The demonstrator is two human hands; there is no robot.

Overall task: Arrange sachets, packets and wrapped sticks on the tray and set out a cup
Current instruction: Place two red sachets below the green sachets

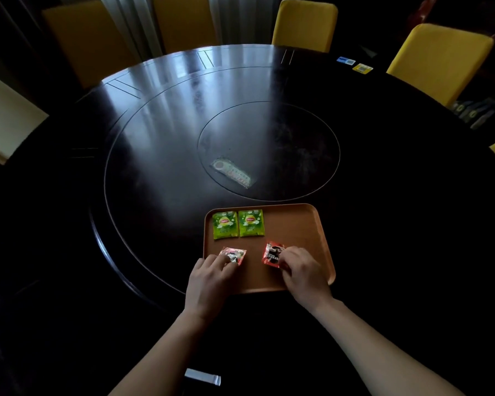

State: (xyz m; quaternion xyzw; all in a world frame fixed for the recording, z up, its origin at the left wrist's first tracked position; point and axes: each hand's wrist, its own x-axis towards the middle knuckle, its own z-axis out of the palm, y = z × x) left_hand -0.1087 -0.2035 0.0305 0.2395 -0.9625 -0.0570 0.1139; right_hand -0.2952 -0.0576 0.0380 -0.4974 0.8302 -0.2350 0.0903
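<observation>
An orange-brown tray (297,224) lies on the dark round table in front of me. Two green tea sachets (225,225) (251,223) lie side by side in its far left corner. My left hand (209,278) rests its fingertips on a red coffee packet (234,254) at the tray's near left. A second red coffee packet (272,253) sits near the middle, pinched at its right edge by my right hand (303,274). No cup is in view.
A clear wrapped pack (232,173) lies on the table's inner disc beyond the tray. A small white wrapped packet (203,376) lies at the near table edge between my forearms. Yellow chairs (305,25) ring the far side. Small cards (362,68) lie far right.
</observation>
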